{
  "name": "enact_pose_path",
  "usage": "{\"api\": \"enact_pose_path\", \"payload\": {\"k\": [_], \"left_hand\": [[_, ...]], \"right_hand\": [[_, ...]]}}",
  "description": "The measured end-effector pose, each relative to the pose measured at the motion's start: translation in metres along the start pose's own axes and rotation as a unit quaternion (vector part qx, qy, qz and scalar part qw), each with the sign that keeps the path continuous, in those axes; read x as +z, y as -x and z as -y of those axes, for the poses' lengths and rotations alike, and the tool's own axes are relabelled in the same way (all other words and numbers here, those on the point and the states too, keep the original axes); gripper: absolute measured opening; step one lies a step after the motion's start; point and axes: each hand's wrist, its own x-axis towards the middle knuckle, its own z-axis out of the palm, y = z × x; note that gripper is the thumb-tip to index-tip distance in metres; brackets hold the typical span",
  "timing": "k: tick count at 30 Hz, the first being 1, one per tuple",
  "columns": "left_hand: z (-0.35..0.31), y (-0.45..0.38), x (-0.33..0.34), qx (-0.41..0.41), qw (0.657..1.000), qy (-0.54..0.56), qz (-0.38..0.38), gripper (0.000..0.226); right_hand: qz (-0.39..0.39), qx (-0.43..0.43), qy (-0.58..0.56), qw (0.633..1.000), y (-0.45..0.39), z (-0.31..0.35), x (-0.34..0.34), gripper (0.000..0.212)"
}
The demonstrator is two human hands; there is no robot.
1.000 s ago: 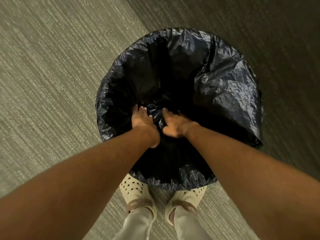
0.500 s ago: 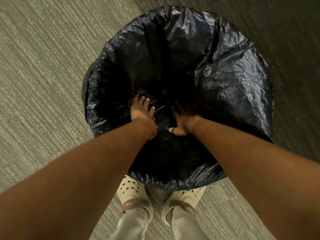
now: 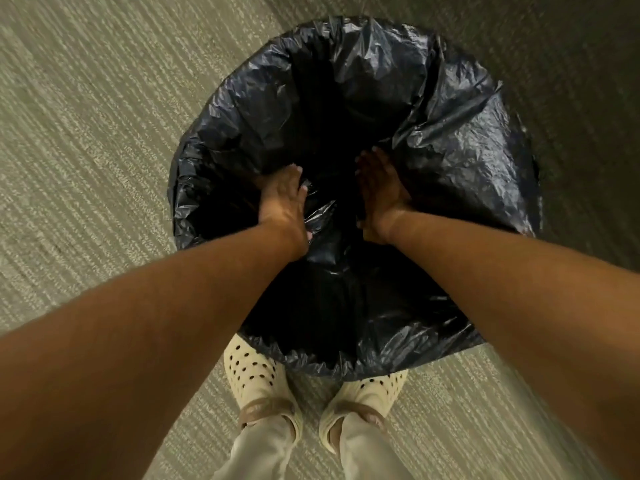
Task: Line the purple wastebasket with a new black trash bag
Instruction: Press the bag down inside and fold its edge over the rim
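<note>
In the centre and upper right of the frame, the black trash bag [image 3: 460, 143] covers the wastebasket completely; its crinkled film is folded outward over the rim on all sides, so no purple surface of the wastebasket is visible. The bag mouth forms a wide dark opening, and the interior is too dark to show the bottom. Both forearms enter from the lower corners of the frame and reach down into this opening. The left hand [image 3: 282, 199] sits at the left of the opening, back of the hand toward the camera, fingers extended and close together, flat against the inner film of the bag; it grips nothing. The right hand [image 3: 381, 192] sits just right of centre, turned on edge with the fingers straight and the thumb toward the lower part of the frame; it is likewise spread flat and holds nothing, with its palm facing the right inner wall of the bag. The two hands are apart, with wrinkled film showing between them. At lower centre, two cream perforated clogs [image 3: 254, 375] stand on grey striped carpet [image 3: 86, 133], the toes touching or tucked under the near edge of the bag overhang.
</note>
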Motion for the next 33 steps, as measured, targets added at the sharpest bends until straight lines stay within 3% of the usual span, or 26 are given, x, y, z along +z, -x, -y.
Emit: {"api": "enact_pose_path", "payload": {"k": [2, 4, 7, 8, 9, 12, 13, 17, 21, 24, 30, 33], "left_hand": [[-0.004, 0.010, -0.006, 0.021, 1.000, -0.006, -0.019, 0.079], [-0.005, 0.024, -0.004, 0.034, 0.999, -0.001, -0.008, 0.078], [0.005, 0.043, 0.005, 0.016, 0.999, 0.012, 0.034, 0.080], [0.010, 0.048, 0.006, 0.007, 0.999, 0.010, 0.041, 0.081], [0.014, 0.053, 0.004, 0.002, 0.999, 0.014, 0.042, 0.082], [0.022, 0.062, -0.008, 0.011, 0.998, 0.060, 0.021, 0.083], [0.023, 0.065, -0.012, 0.021, 0.997, 0.071, 0.008, 0.082], [0.022, 0.085, -0.017, 0.059, 0.993, 0.070, -0.071, 0.083], [0.016, 0.110, -0.004, 0.090, 0.982, 0.095, -0.133, 0.082], [0.021, 0.125, -0.005, 0.090, 0.967, 0.148, -0.185, 0.080], [0.020, 0.171, -0.002, 0.116, 0.914, 0.285, -0.265, 0.077], [0.017, 0.183, 0.017, 0.150, 0.920, 0.260, -0.250, 0.076]], "right_hand": [[0.035, 0.018, 0.114, 0.993, 0.011, 0.002, -0.011, 0.084], [0.005, -0.003, 0.118, 0.993, 0.024, 0.007, -0.008, 0.085], [0.009, -0.020, -0.062, 0.998, 0.061, -0.004, 0.001, 0.076], [0.019, -0.006, -0.170, 0.985, 0.067, -0.007, 0.000, 0.079], [0.040, 0.002, -0.201, 0.979, 0.071, -0.010, -0.004, 0.078], [0.065, 0.009, 0.106, 0.992, 0.076, -0.015, -0.014, 0.079], [0.054, 0.005, 0.136, 0.989, 0.080, -0.012, -0.017, 0.084], [-0.001, -0.044, -0.002, 0.999, 0.102, 0.006, -0.012, 0.089], [-0.036, -0.075, -0.050, 0.995, 0.127, 0.027, 0.000, 0.088], [-0.061, -0.044, -0.107, 0.991, 0.144, 0.033, -0.002, 0.081], [-0.242, 0.023, -0.263, 0.934, 0.186, 0.046, -0.008, 0.078], [-0.233, 0.011, -0.262, 0.936, 0.202, 0.056, 0.007, 0.074]]}}
